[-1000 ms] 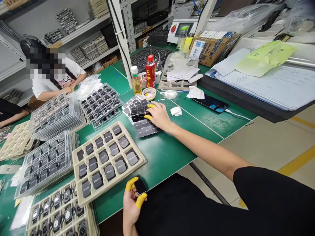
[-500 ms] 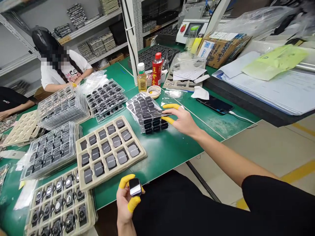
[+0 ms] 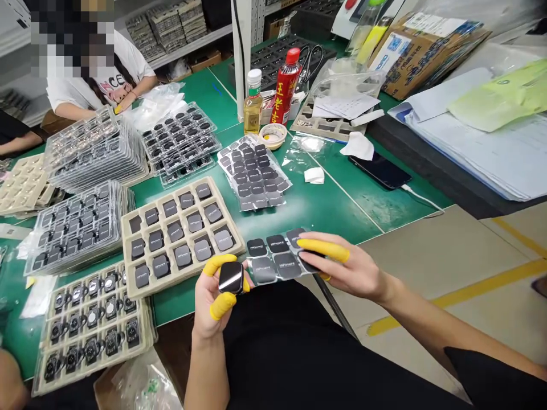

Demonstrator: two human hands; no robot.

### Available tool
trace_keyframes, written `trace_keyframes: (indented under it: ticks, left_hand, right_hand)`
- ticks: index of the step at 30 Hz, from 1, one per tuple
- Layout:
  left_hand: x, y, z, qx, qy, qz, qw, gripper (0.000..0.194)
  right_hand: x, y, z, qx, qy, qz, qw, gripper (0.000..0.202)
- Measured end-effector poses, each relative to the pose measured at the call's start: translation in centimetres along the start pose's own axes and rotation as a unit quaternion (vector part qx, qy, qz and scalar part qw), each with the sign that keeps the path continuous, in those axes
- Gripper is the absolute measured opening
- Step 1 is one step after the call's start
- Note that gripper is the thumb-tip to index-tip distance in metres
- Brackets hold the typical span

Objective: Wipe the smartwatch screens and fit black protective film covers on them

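Yellow finger covers are on both hands. My left hand (image 3: 212,302) grips a square black watch face (image 3: 231,278) by its edges, its glossy screen turned up. In my right hand (image 3: 348,265) is a clear sheet of dark square stickers (image 3: 277,259), pinched at its right end; its left end reaches close beside the watch face. Behind it lies a fanned pile of similar sticker sheets (image 3: 255,176) on the green table (image 3: 307,213). To the left, a beige tray (image 3: 183,239) holds dark square pieces in its compartments, one compartment without a piece.
Stacked clear trays (image 3: 77,228) and a tray of watch bodies (image 3: 92,324) stand at the left. Behind are a red bottle (image 3: 285,88), a tape roll (image 3: 272,136) and a phone (image 3: 378,171). A person in a white shirt (image 3: 111,74) sits across the table.
My right hand has drawn a sticker sheet off the pile and brought it down and toward the watch face. My left hand still holds the watch face. The view has shifted.
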State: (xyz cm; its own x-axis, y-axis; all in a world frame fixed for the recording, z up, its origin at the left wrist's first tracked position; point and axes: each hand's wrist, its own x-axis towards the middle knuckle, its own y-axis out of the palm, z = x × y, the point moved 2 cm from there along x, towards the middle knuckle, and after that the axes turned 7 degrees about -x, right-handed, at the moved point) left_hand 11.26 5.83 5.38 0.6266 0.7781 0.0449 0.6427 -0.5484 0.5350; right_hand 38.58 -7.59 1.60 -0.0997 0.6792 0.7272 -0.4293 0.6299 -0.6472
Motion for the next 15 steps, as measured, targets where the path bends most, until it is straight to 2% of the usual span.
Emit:
trace_keyframes:
  ticks: [3,6,9,11,13,15]
  left_hand:
    - [-0.5,0.1,0.1,0.001,-0.042,-0.021,0.999,0.063]
    - [-1.7,0.2,0.2,0.009,-0.046,-0.074,0.996,0.063]
    - [-3.8,0.3,-0.1,0.036,-0.002,-0.137,0.99,0.06]
    - [-5.6,0.5,-0.7,0.062,0.058,-0.181,0.98,0.059]
    - [-7.4,0.6,-1.4,0.088,0.121,-0.225,0.963,0.059]
    - [-8.8,0.8,-2.2,0.11,0.163,-0.253,0.947,0.062]
  right_hand:
    - [-1.0,0.3,1.4,0.066,-0.025,0.027,0.997,0.052]
    - [-1.2,0.8,2.7,0.134,0.037,0.054,0.989,0.05]
    - [-0.6,1.4,4.0,0.181,0.05,0.058,0.981,0.051]
    - [0.5,1.6,4.9,0.218,0.062,0.027,0.974,0.064]
    - [2.0,2.0,5.8,0.277,0.157,-0.006,0.948,0.072]
    - [3.7,2.7,6.9,0.355,0.252,0.005,0.9,0.073]
